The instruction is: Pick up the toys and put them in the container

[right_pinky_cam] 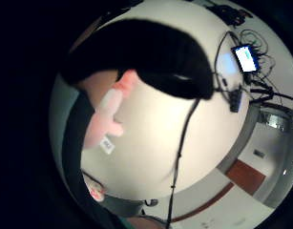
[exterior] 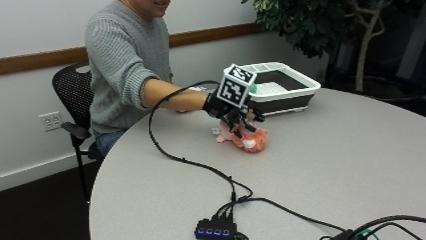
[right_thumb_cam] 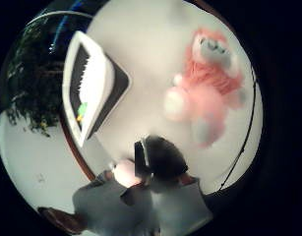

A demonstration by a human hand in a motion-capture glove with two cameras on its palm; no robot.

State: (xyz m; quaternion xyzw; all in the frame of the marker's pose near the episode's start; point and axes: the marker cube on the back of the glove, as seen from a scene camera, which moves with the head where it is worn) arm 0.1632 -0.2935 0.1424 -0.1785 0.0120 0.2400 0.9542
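Hand (exterior: 234,114) hovers just above pink plush toy (exterior: 247,139) on desk (exterior: 346,165), fingers hanging apart, empty. Grasp step; next: lower, close, carry to container (exterior: 279,91).

Gloved right hand (exterior: 234,116) outstretched, fingers hanging loosely curled downward

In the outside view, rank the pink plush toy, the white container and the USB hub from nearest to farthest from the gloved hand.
1. Pink plush toy, directly under the gloved right hand.
2. White container, just behind the hand.
3. USB hub, at the table's near edge.
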